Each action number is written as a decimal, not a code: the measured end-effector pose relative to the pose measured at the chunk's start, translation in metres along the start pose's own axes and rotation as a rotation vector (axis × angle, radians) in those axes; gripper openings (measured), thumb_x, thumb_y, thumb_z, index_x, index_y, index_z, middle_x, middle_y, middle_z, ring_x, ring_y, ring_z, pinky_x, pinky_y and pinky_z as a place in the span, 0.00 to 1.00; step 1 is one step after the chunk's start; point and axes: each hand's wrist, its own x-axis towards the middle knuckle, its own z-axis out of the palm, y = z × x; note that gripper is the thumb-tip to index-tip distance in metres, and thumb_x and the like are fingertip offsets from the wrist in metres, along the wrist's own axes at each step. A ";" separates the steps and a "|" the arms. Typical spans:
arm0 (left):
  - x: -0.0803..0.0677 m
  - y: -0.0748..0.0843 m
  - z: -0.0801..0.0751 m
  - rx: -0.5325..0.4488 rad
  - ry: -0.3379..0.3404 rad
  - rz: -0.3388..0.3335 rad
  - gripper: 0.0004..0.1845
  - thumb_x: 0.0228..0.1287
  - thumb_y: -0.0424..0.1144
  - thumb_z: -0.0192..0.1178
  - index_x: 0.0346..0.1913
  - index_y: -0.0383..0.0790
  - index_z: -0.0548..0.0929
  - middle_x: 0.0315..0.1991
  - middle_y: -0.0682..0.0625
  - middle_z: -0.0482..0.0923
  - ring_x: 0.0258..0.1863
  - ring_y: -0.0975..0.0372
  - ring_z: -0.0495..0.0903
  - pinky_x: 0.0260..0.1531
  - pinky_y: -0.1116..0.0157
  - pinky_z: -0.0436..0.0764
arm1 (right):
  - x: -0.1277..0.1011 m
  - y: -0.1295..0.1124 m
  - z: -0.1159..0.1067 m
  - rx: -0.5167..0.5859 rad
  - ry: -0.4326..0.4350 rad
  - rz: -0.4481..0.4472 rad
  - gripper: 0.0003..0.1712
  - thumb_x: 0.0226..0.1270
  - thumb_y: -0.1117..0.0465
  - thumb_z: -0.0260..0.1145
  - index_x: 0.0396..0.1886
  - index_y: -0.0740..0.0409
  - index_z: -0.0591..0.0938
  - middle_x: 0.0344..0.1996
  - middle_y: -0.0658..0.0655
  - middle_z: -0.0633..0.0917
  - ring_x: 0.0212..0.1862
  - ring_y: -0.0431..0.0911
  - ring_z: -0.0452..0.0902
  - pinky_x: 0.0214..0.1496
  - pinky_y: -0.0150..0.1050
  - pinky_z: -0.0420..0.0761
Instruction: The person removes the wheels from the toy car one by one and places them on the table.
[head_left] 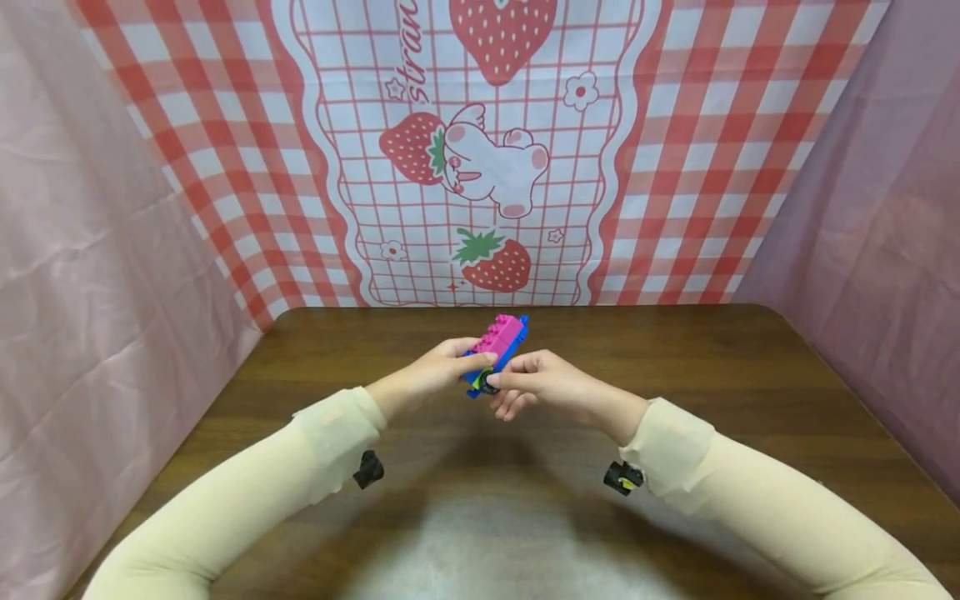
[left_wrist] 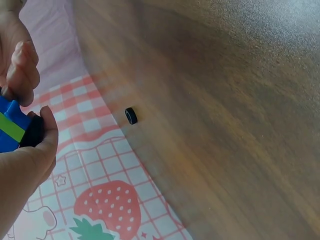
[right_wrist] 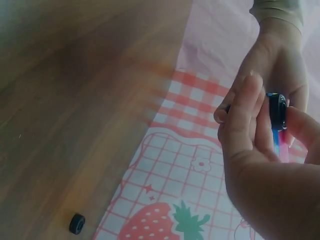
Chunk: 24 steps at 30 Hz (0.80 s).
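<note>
Backdrop cloth (head_left: 480, 150) takes up most of the head view — red-and-white check with strawberries and a winged bunny printed on it, hung at the far side, with plain pink sheets (head_left: 90, 275) draped on the left and right. Below that comes the dark brown wooden table (head_left: 675, 400), its far edge butting up against the cloth.

Both arms come in from the near side in cream sleeves (head_left: 247, 492), each with a little black camera unit strapped at the wrist, and they meet over the middle of the table.

Held up between the hands, off the tabletop, is a toy brick build (head_left: 498, 346) — pink studded bricks on top, blue body underneath, with a lime green stripe that shows in the left wrist view. The left hand (head_left: 435, 372) grips it from the left side, thumb curled against it. The right hand (head_left: 542, 385) has thumb and forefinger pinched on a small black wheel (right_wrist: 278, 111) at the near end of the build; the right wrist view shows that wheel sitting right between the fingertips against the blue part.

Smallest thing around: a loose black tyre (left_wrist: 131, 115) lying on the table by the far edge, just beside the cloth and well apart from both hands.
</note>
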 end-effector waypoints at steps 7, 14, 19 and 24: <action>-0.002 -0.001 0.001 0.032 -0.022 0.017 0.19 0.73 0.40 0.52 0.58 0.30 0.74 0.38 0.49 0.82 0.35 0.64 0.80 0.44 0.62 0.81 | -0.001 0.004 0.001 -0.048 -0.116 -0.056 0.23 0.75 0.58 0.55 0.48 0.79 0.76 0.33 0.64 0.86 0.32 0.46 0.85 0.42 0.47 0.85; -0.001 -0.007 0.003 0.038 -0.009 0.021 0.18 0.73 0.39 0.51 0.56 0.29 0.75 0.36 0.50 0.82 0.35 0.65 0.80 0.43 0.63 0.80 | 0.000 0.010 0.004 -0.101 -0.060 -0.105 0.21 0.74 0.58 0.58 0.45 0.78 0.80 0.34 0.77 0.84 0.28 0.46 0.85 0.36 0.46 0.85; 0.000 -0.009 0.004 0.041 -0.009 0.029 0.17 0.73 0.40 0.51 0.54 0.28 0.74 0.35 0.51 0.81 0.34 0.65 0.79 0.41 0.64 0.79 | 0.001 0.012 0.006 -0.141 0.005 -0.126 0.20 0.72 0.59 0.60 0.42 0.77 0.82 0.29 0.69 0.86 0.25 0.45 0.84 0.33 0.47 0.85; 0.000 -0.008 0.005 0.056 -0.008 0.008 0.18 0.74 0.40 0.51 0.55 0.28 0.74 0.35 0.50 0.80 0.33 0.65 0.78 0.38 0.67 0.78 | 0.000 0.013 0.010 -0.226 0.103 -0.124 0.18 0.70 0.58 0.62 0.37 0.72 0.85 0.24 0.62 0.87 0.23 0.44 0.83 0.28 0.42 0.84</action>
